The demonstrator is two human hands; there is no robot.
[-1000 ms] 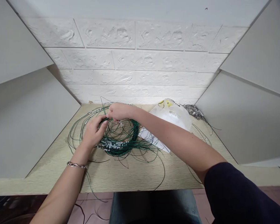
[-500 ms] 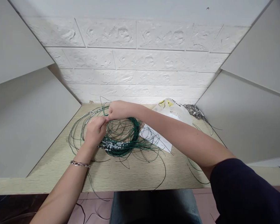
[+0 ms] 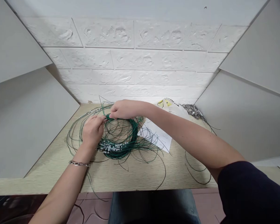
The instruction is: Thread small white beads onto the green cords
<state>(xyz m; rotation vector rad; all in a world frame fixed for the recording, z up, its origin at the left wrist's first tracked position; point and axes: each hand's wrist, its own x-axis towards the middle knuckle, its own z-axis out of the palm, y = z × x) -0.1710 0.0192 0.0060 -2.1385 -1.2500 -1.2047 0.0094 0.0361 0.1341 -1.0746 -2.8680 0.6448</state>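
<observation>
A coil of thin green wires (image 3: pixel 134 132) lies on the wooden tabletop, with many small white pieces (image 3: pixel 112 147) clustered along its near side. At the coil's upper left, my left hand (image 3: pixel 92 129) is closed, thumb and fingers pinching the bundle. My right hand (image 3: pixel 122 109) sits just to the right at the coil's far edge, its fingers curled in a pinch at the wires. A short stretch of green bundle shows between the two hands. Exactly which strand the right fingertips hold is hidden. Loose wire ends spread out around the coil.
A white paper with writing (image 3: pixel 162 137) lies right of the coil, partly under loose strands. Behind my right forearm are a white plastic bag (image 3: pixel 171 105) and a heap of small metallic bits (image 3: pixel 193 111). Grey panels flank the tabletop (image 3: pixel 144 174); a white brick-patterned wall (image 3: pixel 144 59) stands behind.
My right hand has moved slightly right, away from my left hand, opening a small gap where the green bundle shows. My left hand keeps its pinch on the coil.
</observation>
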